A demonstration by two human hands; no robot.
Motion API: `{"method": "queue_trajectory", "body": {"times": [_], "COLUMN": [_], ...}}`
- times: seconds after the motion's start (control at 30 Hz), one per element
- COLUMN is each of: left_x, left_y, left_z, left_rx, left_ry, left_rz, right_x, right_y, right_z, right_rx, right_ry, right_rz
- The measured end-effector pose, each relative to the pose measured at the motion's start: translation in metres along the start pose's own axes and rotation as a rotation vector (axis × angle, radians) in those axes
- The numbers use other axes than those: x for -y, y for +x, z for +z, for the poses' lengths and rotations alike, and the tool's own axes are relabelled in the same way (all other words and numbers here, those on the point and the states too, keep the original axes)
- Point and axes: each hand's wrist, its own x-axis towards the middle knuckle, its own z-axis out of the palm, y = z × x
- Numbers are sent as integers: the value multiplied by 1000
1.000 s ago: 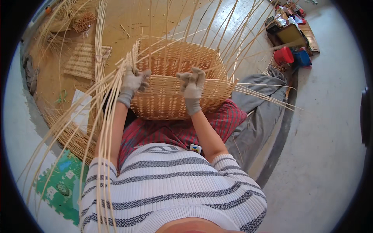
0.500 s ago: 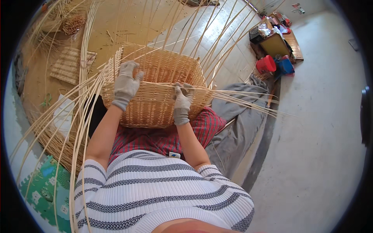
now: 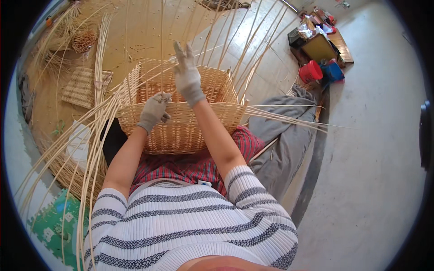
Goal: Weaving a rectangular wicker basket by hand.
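Observation:
A woven wicker basket [image 3: 181, 131], light tan and rectangular, rests across my lap. Long wicker strands [image 3: 257, 49] stand up from its far and right sides. More loose strands [image 3: 92, 135] fan out from its left corner. At the near rim, left of the middle, my left hand [image 3: 155, 109] in a grey-white work glove is closed round the edge. My right hand [image 3: 187, 77], gloved alike, is raised over the basket's opening with its fingers stretched upward. A thin strand passes beside its thumb; whether it touches the glove I cannot tell.
On the floor at the left lie a woven mat [image 3: 86, 86] and a tied bundle of strands [image 3: 98, 67]. Grey cloth [image 3: 282, 135] lies to my right. Farther right stand a red bucket [image 3: 310, 72] and a blue bucket [image 3: 332, 71]. A green foam mat [image 3: 58, 226] is at lower left.
My right hand has left the near rim and risen up and left above the basket, fingers now extended. My left hand has moved down and slightly right onto the near rim.

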Motion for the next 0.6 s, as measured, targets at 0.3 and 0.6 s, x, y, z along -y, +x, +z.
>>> {"method": "queue_trajectory", "body": {"times": [0.3,0.6], "left_x": [-15,-11], "left_y": [-17,20], "left_z": [19,113], "left_rx": [-445,-226], "left_ry": [392,742], "left_rz": [583,656], "right_x": [-95,-65], "right_y": [-177,-36], "right_z": [-91,-74], "right_rx": [-435,-136], "right_ry": [940,11], "right_rz": [884,168]}}
